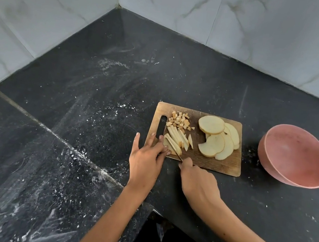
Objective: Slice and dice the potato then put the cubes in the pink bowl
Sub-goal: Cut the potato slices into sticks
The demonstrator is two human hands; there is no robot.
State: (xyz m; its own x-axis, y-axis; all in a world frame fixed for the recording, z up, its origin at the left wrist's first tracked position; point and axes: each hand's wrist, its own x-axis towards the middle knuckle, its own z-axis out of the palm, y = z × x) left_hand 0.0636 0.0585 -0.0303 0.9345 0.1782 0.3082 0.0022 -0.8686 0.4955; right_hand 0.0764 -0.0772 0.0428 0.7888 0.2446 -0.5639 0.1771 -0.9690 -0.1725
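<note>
Worn wooden board [205, 162] — matt pink bowl [299, 154] — speckled stone counter [75, 110].

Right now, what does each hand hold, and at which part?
The right hand grips a knife by its handle, which the fist hides. The left hand holds nothing; its straight fingers press the potato strips on the cutting board.

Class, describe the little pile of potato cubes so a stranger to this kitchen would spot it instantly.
Find the wooden cutting board on the dark counter, left of the pink bowl. At its far left corner, beside the handle slot, lies the pile of potato cubes. Unlike the strips and round slices nearby, these are tiny dice.
</note>
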